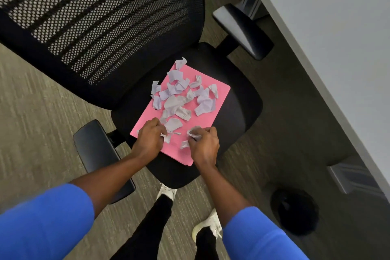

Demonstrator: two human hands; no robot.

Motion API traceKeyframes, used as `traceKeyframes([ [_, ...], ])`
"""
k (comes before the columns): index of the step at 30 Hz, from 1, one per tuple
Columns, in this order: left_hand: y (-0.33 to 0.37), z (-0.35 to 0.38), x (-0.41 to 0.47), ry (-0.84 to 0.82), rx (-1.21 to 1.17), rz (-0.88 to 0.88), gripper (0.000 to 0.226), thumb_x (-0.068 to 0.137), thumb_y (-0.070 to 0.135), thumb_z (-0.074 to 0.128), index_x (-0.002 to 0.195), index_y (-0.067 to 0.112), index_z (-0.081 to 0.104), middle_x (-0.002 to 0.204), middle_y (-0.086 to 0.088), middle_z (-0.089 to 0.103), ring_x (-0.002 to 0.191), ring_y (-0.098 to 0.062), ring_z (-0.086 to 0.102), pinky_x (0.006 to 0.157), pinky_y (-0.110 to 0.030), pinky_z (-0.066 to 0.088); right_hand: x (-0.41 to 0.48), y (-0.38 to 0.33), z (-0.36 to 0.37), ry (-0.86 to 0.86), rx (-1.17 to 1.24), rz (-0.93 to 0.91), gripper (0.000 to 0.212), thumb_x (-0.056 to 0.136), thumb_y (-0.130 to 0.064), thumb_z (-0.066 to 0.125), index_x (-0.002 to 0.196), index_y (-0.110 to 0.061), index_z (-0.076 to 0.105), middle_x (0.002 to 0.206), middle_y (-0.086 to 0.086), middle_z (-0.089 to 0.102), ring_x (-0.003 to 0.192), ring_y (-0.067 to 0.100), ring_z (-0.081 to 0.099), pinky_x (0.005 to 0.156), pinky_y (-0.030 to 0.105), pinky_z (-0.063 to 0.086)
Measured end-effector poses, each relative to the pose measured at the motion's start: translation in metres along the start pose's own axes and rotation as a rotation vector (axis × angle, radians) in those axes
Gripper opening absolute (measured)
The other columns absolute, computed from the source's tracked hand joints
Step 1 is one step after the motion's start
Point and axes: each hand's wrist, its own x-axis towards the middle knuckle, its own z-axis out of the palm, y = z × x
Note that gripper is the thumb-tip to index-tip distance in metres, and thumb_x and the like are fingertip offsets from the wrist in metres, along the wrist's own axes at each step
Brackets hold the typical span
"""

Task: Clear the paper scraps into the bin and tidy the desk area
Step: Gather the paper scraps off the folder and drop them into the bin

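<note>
Nearest the camera, two blue sleeves (42, 217) are seen, with white shoes (207, 226) on the carpeted floor (31, 112) below them. A dark round bin (295, 210) is set on the floor to the right, beneath the edge of the grey counter (337, 27).

Further out, both hands are lowered onto the near end of a pink folder (211, 116), which is laid flat on the seat of a black office chair (236, 116). The grip of the left hand (148, 140) is curled closed, with a scrap pinched at the fingertips. The grip of the right hand (203, 145) is closed around a crumpled scrap, and another scrap is touched beside it.

Beyond the hands, the paper scraps (183, 97) are scattered across the folder, a few overlapping its left edge. The mesh chair back (95, 17) is seen farthest off.
</note>
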Motion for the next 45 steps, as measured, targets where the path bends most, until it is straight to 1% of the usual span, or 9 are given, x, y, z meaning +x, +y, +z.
traceKeyframes([
  [4,0.007,-0.007,0.002,0.06,-0.083,-0.084,0.026,0.081,-0.013,0.067,0.096,0.002,0.081,0.106,-0.013,0.068,0.1,-0.033,0.067,0.087,-0.047,0.056,-0.013,0.013,-0.015,0.019,0.052,0.064,0.021,0.09,-0.017,0.077,0.108,-0.027,0.08,0.113,-0.005,0.051,0.096,0.013,0.06,0.092,0.028,0.055],
  [10,0.028,-0.003,-0.006,0.067,-0.11,-0.134,0.024,0.081,-0.011,0.071,0.09,0.009,0.08,0.104,-0.01,0.069,0.093,-0.03,0.068,0.083,-0.037,0.054,-0.044,0.04,-0.042,0.083,0.121,0.153,0.014,0.088,-0.022,0.082,0.102,-0.026,0.082,0.11,-0.003,0.055,0.095,0.014,0.06,0.091,0.028,0.053],
  [18,0.115,0.046,-0.027,-0.045,-0.114,-0.01,0.025,0.075,-0.008,0.071,0.079,0.015,0.077,0.091,-0.007,0.065,0.086,-0.03,0.065,0.073,-0.033,0.044,-0.087,0.116,-0.092,0.214,0.176,0.263,0.012,0.083,-0.017,0.084,0.092,-0.025,0.084,0.104,-0.001,0.06,0.088,0.007,0.057,0.075,-0.003,0.034],
  [23,0.185,0.099,-0.047,-0.174,-0.127,0.1,0.02,0.076,-0.005,0.073,0.08,0.013,0.078,0.096,-0.007,0.066,0.089,-0.028,0.066,0.08,-0.039,0.051,-0.109,0.179,-0.129,0.313,0.192,0.342,0.013,0.08,-0.019,0.086,0.09,-0.027,0.085,0.102,0.0,0.063,0.083,-0.007,0.053,0.076,-0.007,0.032],
  [25,0.212,0.124,-0.056,-0.23,-0.119,0.148,0.019,0.077,-0.005,0.072,0.081,0.012,0.078,0.096,-0.007,0.067,0.09,-0.028,0.067,0.082,-0.041,0.054,-0.118,0.206,-0.144,0.356,0.201,0.381,0.013,0.08,-0.019,0.086,0.09,-0.028,0.085,0.101,0.001,0.064,0.085,-0.003,0.058,0.075,-0.002,0.035],
  [28,0.249,0.162,-0.072,-0.292,-0.102,0.199,0.017,0.079,-0.005,0.074,0.083,0.011,0.079,0.096,-0.005,0.069,0.088,-0.025,0.068,0.083,-0.04,0.054,-0.132,0.25,-0.164,0.402,0.202,0.438,0.015,0.078,-0.019,0.087,0.091,-0.027,0.085,0.103,0.003,0.066,0.093,0.016,0.066,0.078,0.016,0.04],
  [37,0.346,0.287,-0.106,-0.432,-0.06,0.217,0.012,0.083,0.004,0.077,0.088,0.014,0.082,0.101,-0.01,0.077,0.097,-0.029,0.072,0.088,-0.036,0.056,-0.145,0.38,-0.206,0.478,0.221,0.617,0.022,0.081,-0.029,0.087,0.102,-0.023,0.085,0.104,0.005,0.082,0.105,0.027,0.073,0.095,0.04,0.057],
  [42,0.387,0.36,-0.109,-0.512,-0.071,0.22,0.018,0.089,0.01,0.076,0.106,0.008,0.082,0.111,-0.014,0.081,0.107,-0.031,0.075,0.093,-0.037,0.058,-0.125,0.45,-0.214,0.483,0.263,0.66,0.043,0.087,-0.03,0.085,0.123,-0.008,0.076,0.131,0.017,0.072,0.125,0.035,0.065,0.109,0.044,0.049],
  [45,0.407,0.402,-0.106,-0.549,-0.047,0.23,0.023,0.091,0.021,0.075,0.11,0.01,0.082,0.119,-0.015,0.079,0.114,-0.031,0.073,0.095,-0.035,0.053,-0.113,0.491,-0.218,0.473,0.239,0.659,0.036,0.086,-0.024,0.085,0.117,-0.006,0.078,0.123,0.02,0.075,0.118,0.037,0.07,0.101,0.046,0.053],
])
